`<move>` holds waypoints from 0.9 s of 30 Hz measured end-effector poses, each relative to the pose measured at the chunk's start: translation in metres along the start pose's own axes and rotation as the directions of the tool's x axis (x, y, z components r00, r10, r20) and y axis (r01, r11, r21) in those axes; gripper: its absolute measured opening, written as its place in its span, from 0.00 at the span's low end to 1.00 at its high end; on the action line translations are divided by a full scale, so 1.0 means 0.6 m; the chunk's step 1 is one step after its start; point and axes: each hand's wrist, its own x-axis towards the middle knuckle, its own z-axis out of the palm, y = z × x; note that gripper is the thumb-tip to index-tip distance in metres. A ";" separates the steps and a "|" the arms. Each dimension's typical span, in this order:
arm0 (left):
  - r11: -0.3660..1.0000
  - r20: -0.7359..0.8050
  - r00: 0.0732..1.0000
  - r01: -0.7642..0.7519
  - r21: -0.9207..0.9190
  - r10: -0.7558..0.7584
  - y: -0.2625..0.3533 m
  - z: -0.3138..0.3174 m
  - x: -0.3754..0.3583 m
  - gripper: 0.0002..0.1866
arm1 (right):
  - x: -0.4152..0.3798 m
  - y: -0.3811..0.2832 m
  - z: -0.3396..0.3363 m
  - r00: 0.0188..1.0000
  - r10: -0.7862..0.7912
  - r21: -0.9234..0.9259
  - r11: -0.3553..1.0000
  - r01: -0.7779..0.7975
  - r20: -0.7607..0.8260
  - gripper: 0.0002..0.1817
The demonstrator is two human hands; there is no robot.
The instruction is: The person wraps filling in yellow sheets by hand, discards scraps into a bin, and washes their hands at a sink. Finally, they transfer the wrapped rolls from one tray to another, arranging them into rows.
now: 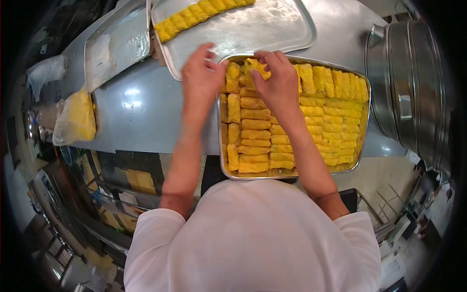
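Observation:
A deep metal tray (368,124) is packed with yellow rolls (255,135), most lying crosswise in columns, with others standing lengthwise along its far and left sides. At the far side of this tray, my right hand (278,75) pinches a yellow roll (254,68) between thumb and fingers. Just left of it, my left hand (203,73) hovers by the tray's far left corner, slightly blurred. Its fingers are apart and nothing shows between them. Beyond both hands, a shallow metal tray (272,30) carries a line of similar yellow rolls (202,13) along its far left side.
Another metal tray (124,48) lies at the far left of the steel table (141,112). A plastic bag with yellow contents (78,117) rests near the left end. Large round metal containers (406,87) stand close on the right.

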 end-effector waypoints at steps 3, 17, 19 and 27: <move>0.990 -0.133 0.991 -0.006 0.143 0.026 -0.065 -0.074 0.089 0.20 | 0.057 -0.021 0.033 0.992 -0.126 0.131 0.983 0.127 -0.019 0.13; 0.846 0.241 0.940 -0.325 0.424 0.240 -0.218 -0.138 0.332 0.25 | 0.267 0.035 0.173 0.989 0.024 -0.078 0.997 -0.012 0.148 0.22; 0.875 0.216 0.942 -0.320 0.364 0.255 -0.213 -0.133 0.326 0.25 | 0.307 0.066 0.129 0.976 0.219 -0.158 0.964 -0.213 0.020 0.15; 0.949 0.208 0.951 -0.264 0.172 0.227 -0.191 -0.080 0.316 0.21 | 0.400 0.245 0.185 0.978 0.153 -0.289 0.939 -0.188 -0.138 0.27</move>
